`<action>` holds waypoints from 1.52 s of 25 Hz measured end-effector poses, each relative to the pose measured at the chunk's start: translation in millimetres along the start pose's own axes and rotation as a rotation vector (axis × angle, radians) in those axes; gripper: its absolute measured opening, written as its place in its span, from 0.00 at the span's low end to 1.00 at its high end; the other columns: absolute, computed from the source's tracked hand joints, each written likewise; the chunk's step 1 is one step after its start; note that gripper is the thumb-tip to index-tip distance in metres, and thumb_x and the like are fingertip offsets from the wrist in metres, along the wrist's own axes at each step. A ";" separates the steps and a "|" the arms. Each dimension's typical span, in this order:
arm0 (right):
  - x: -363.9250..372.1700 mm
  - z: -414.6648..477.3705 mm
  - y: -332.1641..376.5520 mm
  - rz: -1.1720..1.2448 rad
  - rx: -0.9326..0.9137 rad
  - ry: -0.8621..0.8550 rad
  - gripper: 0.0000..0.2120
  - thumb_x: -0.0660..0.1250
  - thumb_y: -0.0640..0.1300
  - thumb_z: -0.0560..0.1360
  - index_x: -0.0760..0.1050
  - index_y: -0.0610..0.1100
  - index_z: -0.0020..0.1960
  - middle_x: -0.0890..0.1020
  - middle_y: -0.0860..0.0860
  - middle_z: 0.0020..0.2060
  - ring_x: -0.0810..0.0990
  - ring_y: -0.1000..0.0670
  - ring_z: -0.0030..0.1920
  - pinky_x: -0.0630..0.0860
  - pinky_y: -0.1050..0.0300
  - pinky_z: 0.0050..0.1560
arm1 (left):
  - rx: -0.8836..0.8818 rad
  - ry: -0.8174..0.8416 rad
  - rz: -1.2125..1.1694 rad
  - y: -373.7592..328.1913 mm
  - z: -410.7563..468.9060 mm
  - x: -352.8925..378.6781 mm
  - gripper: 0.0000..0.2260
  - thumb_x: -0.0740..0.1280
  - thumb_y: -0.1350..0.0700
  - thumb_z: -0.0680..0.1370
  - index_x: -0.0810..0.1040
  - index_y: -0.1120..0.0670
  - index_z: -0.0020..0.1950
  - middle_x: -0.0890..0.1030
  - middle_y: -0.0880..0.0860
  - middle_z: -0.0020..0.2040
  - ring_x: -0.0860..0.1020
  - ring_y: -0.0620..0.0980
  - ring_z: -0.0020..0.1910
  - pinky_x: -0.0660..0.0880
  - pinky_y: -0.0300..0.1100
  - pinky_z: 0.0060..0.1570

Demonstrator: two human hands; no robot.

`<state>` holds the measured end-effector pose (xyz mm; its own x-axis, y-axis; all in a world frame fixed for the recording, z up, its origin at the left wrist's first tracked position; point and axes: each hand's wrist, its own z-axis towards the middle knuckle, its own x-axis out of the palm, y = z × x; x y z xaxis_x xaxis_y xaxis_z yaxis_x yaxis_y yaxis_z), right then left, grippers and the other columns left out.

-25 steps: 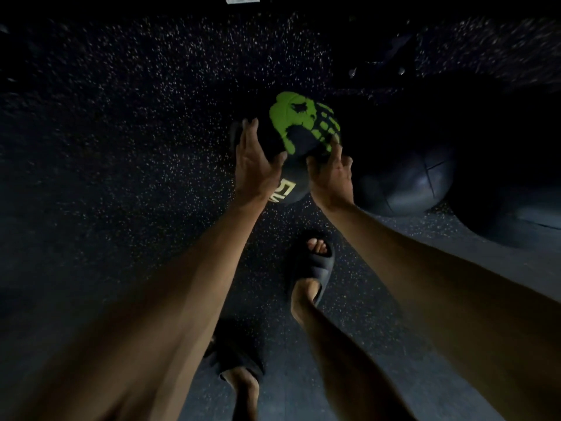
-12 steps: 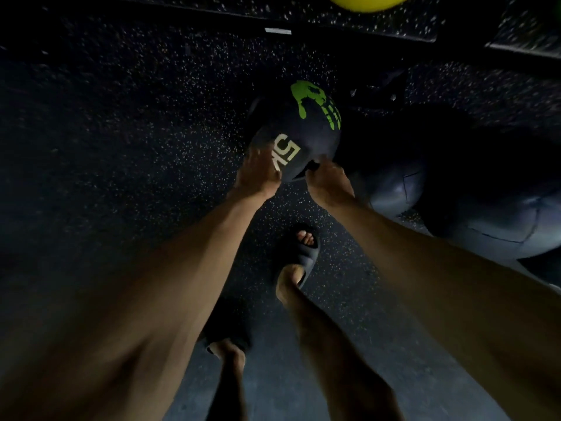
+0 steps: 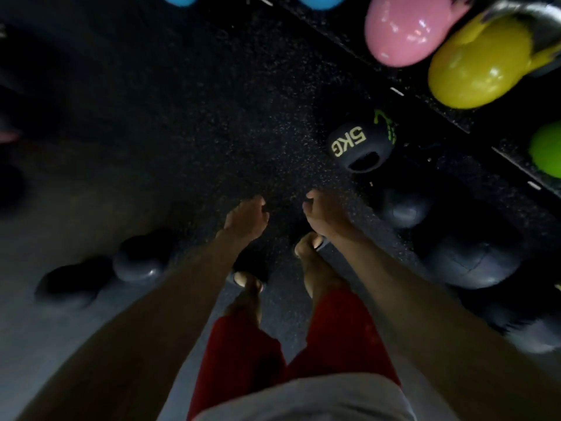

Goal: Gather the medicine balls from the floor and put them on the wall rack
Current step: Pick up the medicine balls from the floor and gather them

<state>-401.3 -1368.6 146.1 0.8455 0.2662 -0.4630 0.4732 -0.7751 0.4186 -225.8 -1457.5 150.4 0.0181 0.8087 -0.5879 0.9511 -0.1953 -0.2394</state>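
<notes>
My left hand and right hand hung empty, fingers loosely curled. The black 5KG medicine ball lay ahead and to the right, apart from both and nearer my right hand, just beside the rack's edge.

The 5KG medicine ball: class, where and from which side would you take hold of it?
Probably at the dark recess on the 5KG medicine ball; it faces the person, so reach from the near side. The left hand and right hand hold nothing and could cup its round flanks instead.
</notes>
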 end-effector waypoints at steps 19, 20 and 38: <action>310.3 -152.4 322.2 -0.788 -0.422 0.274 0.18 0.60 0.50 0.81 0.72 0.44 0.67 0.78 0.41 0.64 0.75 0.40 0.65 0.71 0.48 0.64 | -0.430 -0.249 -0.773 411.0 -263.2 38.3 0.13 0.64 0.54 0.80 0.75 0.55 0.64 0.80 0.60 0.59 0.79 0.63 0.58 0.76 0.57 0.58; 321.9 -150.9 330.2 -0.808 -0.427 0.289 0.18 0.60 0.50 0.81 0.73 0.44 0.67 0.78 0.41 0.64 0.76 0.40 0.65 0.72 0.47 0.64 | -0.467 -0.254 -0.784 421.6 -267.9 36.9 0.13 0.64 0.55 0.80 0.75 0.54 0.64 0.80 0.60 0.60 0.79 0.62 0.58 0.77 0.57 0.59; 482.8 -72.6 421.3 -0.630 -0.190 0.273 0.16 0.57 0.51 0.82 0.74 0.45 0.64 0.78 0.40 0.61 0.75 0.37 0.63 0.70 0.41 0.66 | -0.320 -0.009 -0.512 611.7 -208.8 -38.7 0.12 0.63 0.53 0.82 0.75 0.54 0.64 0.83 0.58 0.54 0.81 0.60 0.52 0.79 0.56 0.53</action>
<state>224.3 -1525.1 155.6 0.4173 0.7840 -0.4595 0.9061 -0.3204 0.2762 419.7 -1492.3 188.0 -0.4682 0.7510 -0.4655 0.8836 0.3955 -0.2506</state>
